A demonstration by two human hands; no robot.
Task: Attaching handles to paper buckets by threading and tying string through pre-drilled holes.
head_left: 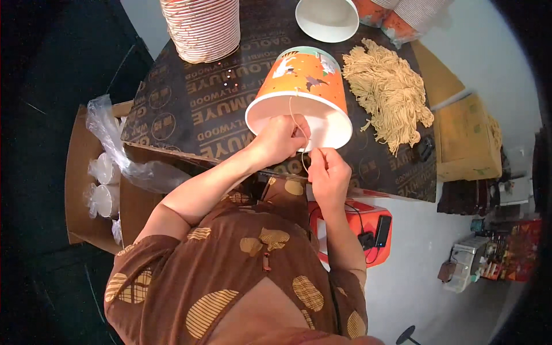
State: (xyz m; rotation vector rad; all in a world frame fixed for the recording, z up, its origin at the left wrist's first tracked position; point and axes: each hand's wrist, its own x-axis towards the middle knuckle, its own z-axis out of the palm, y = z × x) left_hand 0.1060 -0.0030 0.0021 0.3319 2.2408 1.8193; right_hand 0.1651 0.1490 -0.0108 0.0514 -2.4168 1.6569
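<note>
Head view shows your dark table (190, 109) with the orange paper bucket (305, 86) tipped toward you, so its rim is easy to reach. Your left hand (279, 140) steadies that rim. Your right hand (329, 175) pinches the thin string (294, 118).

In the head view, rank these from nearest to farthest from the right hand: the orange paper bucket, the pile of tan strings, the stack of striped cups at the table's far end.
Measured from the right hand:
1. Orange paper bucket, just above the hand, lying on its side.
2. Pile of tan strings, farther up and to the right on the table.
3. Stack of striped cups, far upper left.
</note>
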